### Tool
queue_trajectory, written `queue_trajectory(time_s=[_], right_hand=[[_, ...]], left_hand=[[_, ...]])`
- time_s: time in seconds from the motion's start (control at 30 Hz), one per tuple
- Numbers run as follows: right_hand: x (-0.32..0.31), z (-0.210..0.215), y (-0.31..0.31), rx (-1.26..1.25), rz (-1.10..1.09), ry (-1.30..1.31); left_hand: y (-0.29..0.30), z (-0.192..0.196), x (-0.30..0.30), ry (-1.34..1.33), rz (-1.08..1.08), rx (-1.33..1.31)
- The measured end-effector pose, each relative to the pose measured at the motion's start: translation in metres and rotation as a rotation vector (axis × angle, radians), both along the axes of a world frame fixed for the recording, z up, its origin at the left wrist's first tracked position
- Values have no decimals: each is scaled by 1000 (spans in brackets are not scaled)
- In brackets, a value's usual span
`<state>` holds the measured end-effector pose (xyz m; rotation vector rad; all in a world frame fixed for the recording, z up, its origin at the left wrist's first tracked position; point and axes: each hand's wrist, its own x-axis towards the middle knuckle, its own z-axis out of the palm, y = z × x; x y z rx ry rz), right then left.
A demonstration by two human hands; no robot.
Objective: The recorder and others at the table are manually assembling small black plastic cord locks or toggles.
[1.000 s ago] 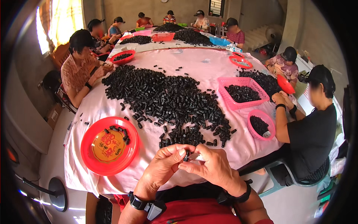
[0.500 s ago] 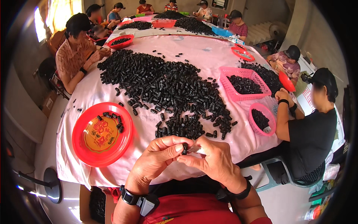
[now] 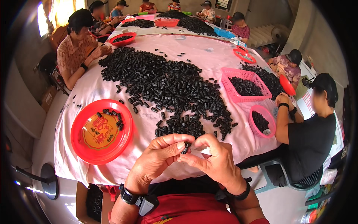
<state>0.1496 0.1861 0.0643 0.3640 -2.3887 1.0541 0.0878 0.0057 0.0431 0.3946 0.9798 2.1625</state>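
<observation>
Between the thumb and fingers of my left hand point(image 3: 158, 158) is a small black cylindrical plastic part point(image 3: 185, 148), held tilted just above the table's near edge. My right hand point(image 3: 216, 158) is closed at its right side, thumb and index finger close to the part. A small whitish thing point(image 3: 206, 150) shows between the right fingers; its kind is hidden. Just beyond both hands spreads a large heap of similar black parts point(image 3: 160, 80). To the left of the hands sits a red round tray point(image 3: 77, 130) with several black parts point(image 3: 118, 120) near its far right side.
A pink cloth point(image 3: 149, 128) covers the table. At right stand a pink basket point(image 3: 238, 98) and a pink round bowl point(image 3: 273, 125), both holding black parts. A person point(image 3: 311, 127) sits close on the right, another point(image 3: 76, 48) at left; several work farther back. A carton point(image 3: 81, 201) stands below left.
The black part has tilted in my left fingers, and the right fingertips have shifted slightly apart from it. The view has moved a little.
</observation>
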Motion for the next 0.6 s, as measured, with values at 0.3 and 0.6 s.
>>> queue_trajectory(time_s=[0.3, 0.6], right_hand=[[3, 3, -1, -70, 132, -26], [5, 3, 0, -113, 177, -98]], left_hand=[[-3, -3, -5, 32, 49, -68], [-3, 5, -1, 44, 147, -118]])
